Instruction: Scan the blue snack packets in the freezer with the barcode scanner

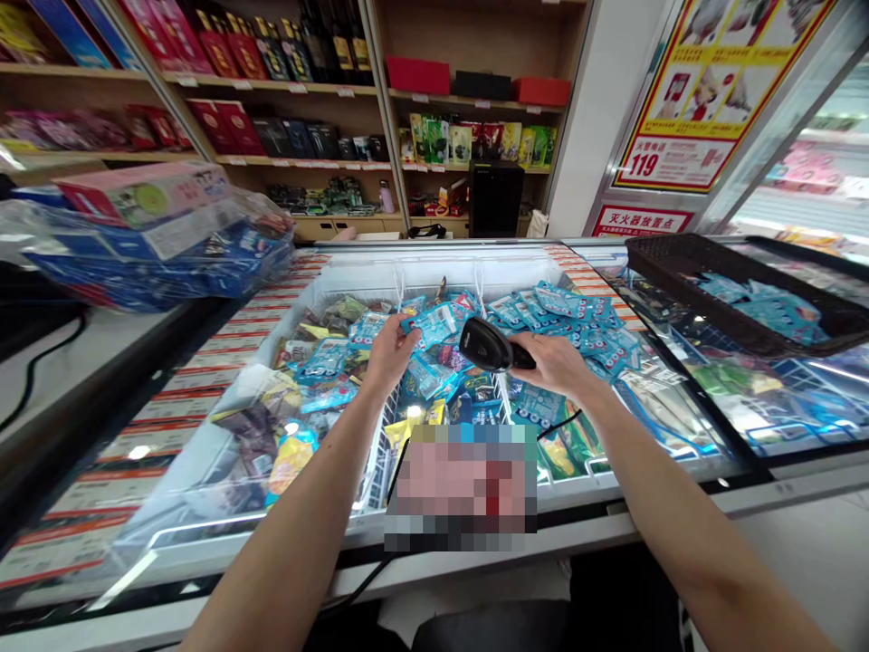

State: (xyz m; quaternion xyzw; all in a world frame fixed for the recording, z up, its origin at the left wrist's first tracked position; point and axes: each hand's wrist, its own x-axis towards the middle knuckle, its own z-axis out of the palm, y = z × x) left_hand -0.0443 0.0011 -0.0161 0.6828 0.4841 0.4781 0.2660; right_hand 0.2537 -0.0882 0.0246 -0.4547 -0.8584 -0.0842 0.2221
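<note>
My left hand (392, 351) pinches the edge of a blue ice cream packet (434, 323) above the freezer's middle section. My right hand (553, 362) is wrapped round the handle of a black barcode scanner (487, 345). The scanner's head points left, close to the packet. From the scanner a black cable (560, 423) runs down. Below both hands, wire baskets hold many wrapped ice creams, with a heap of like blue packets (590, 321) to the right. A pixelated patch hides part of the freezer's front.
A plastic-wrapped stack of boxes (156, 226) sits on the left. On the right, a dark brown basket (747, 290) holds more blue packets. The chest freezer's front rim (577, 522) runs before me. Stocked shelves (285, 86) stand behind, beside a wall poster (706, 100).
</note>
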